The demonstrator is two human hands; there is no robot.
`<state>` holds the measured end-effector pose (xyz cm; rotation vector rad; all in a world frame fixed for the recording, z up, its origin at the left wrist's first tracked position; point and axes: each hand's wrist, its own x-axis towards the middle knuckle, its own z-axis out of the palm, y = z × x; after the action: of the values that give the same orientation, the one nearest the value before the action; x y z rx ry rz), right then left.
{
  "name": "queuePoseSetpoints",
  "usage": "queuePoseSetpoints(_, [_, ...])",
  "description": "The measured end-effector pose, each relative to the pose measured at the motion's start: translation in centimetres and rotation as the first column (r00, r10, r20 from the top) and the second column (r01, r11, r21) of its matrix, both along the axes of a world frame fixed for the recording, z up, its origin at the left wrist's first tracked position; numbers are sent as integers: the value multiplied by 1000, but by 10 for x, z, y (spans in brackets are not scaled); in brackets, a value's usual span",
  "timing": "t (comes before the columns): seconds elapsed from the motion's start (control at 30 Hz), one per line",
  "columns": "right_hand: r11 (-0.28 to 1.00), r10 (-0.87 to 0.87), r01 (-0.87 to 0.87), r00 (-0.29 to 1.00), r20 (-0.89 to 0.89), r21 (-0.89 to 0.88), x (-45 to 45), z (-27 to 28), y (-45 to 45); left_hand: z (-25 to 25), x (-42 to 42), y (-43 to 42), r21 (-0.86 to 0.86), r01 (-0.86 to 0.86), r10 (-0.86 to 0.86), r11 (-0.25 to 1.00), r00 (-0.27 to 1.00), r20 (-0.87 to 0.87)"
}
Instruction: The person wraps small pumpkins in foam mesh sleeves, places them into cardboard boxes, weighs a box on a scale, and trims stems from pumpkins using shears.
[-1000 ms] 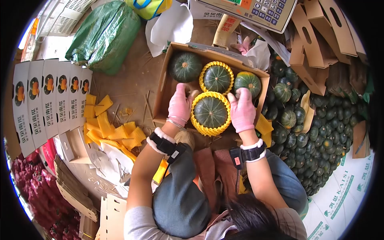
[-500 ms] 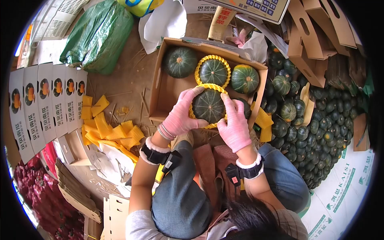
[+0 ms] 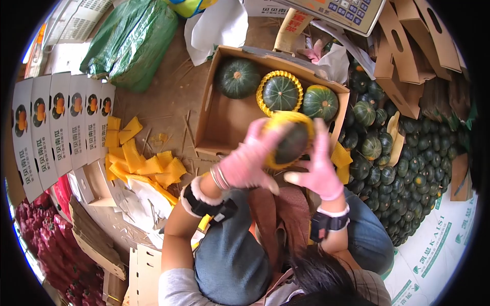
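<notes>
A dark green pumpkin (image 3: 295,144) with a yellow foam net (image 3: 284,120) around it is held between my two hands, above the front edge of an open cardboard box (image 3: 217,140). My left hand (image 3: 250,160), in a pink glove, has its fingers over the pumpkin's left side and its thumb lower down. On the other side my right hand (image 3: 321,166), also pink-gloved, lies along the pumpkin with its thumb spread. Motion blurs the fingers and the pumpkin. In the box sit a bare pumpkin (image 3: 238,78), a netted pumpkin (image 3: 280,94) and a green-and-orange pumpkin (image 3: 320,102).
Many small pumpkins (image 3: 403,178) are piled at the right. Yellow foam nets (image 3: 148,166) lie on the left floor near printed white cartons (image 3: 56,127). A scale (image 3: 347,11) stands at the back, with folded cardboard (image 3: 398,56) beside it. A green bag (image 3: 130,43) is back left.
The netted pumpkin has moved right and tilted in my hands. My right hand has shifted right, its thumb now spread. The whole view has shifted slightly.
</notes>
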<state>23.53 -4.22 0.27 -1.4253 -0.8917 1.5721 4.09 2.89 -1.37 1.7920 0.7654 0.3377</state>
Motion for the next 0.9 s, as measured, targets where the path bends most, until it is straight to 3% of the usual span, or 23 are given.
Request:
queuePoseSetpoints(0.03, [983, -45, 18, 988, 151, 180, 12, -13, -11, 15, 9, -6, 71, 116, -122, 991, 989, 86])
queuePoseSetpoints(0.07, [969, -150, 124, 983, 105, 215, 17, -11, -15, 20, 15, -11, 60, 269, -276, 961, 932, 236])
queuePoseSetpoints(0.1, [941, -249, 227, 967, 59, 251, 22, -10, -20, 20, 22, -15, -8, 271, -245, 963, 880, 407])
queuePoseSetpoints(0.13, [904, -402, 417, 904, -147, 91, 21, 6, -22, 19, 30, -18, -70, 284, -197, 956, 801, 565])
queuePoseSetpoints(0.2, [857, -486, 513, 835, -256, 45, 37, 5, -33, -7, 46, -25, -188, 150, -25, 971, 840, 541])
queuePoseSetpoints(0.23, [844, -520, 537, 807, -279, -18, 53, -3, -45, -15, 54, -30, 11, -37, 32, 999, 950, 312])
queuePoseSetpoints(0.27, [827, -553, 556, 777, -299, -84, 64, -8, -54, -20, 58, -28, 385, -23, 12, 922, 999, 32])
queuePoseSetpoints(0.3, [848, -516, 528, 797, -313, -54, 62, -6, -48, -38, 62, -28, 569, 61, 28, 820, 989, -147])
queuePoseSetpoints(0.33, [866, -480, 499, 815, -325, -27, 58, -2, -38, -50, 62, -25, 599, 186, -19, 779, 962, -274])
queuePoseSetpoints(0.4, [924, -371, 381, 873, -315, -32, 53, 2, -25, -66, 55, -21, 616, 162, 11, 771, 964, -267])
queuePoseSetpoints(0.47, [978, -172, 197, 947, -271, 69, 38, 3, -2, -51, 49, -19, 510, 257, -1, 821, 894, -448])
queuePoseSetpoints(0.6, [975, 215, -220, 956, -199, -6, 19, -6, 25, -48, 7, -17, 552, 106, 208, 827, 855, -476])
queuePoseSetpoints(0.63, [952, 307, -307, 947, -99, 20, 18, -14, 30, -47, -3, -17, 605, 27, 324, 796, 825, -462])
queuePoseSetpoints(0.73, [856, 493, -516, 835, 245, 36, 8, -33, 46, -47, -35, -20, 721, -135, 579, 680, 702, -415])
queuePoseSetpoints(0.8, [809, 530, -588, 713, 459, -22, -4, -37, 55, -47, -52, -30, 685, -180, 552, 706, 746, -373])
queuePoseSetpoints(0.9, [790, 582, -538, 504, 638, -296, -25, -29, 64, -43, -65, -46, 589, -129, 467, 798, 750, -468])
